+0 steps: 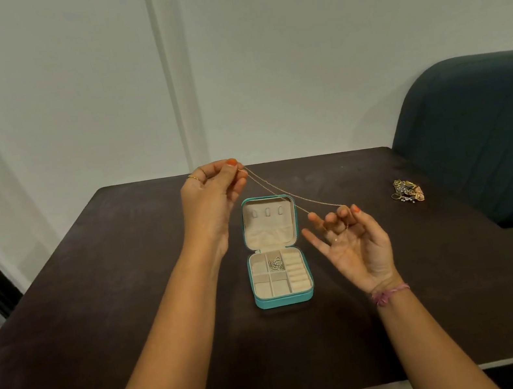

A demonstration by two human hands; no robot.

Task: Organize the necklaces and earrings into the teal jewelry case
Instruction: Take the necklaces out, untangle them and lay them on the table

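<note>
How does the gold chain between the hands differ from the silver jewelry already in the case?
The gold chain is stretched out in the air, pinched by the left hand and looped over the right hand; the silver jewelry lies bunched in one compartment of the teal case. Both are fine metal pieces.

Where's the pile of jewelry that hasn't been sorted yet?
In the head view, the jewelry pile lies on the dark table's far right, near the blue chair, right of the teal case.
</note>
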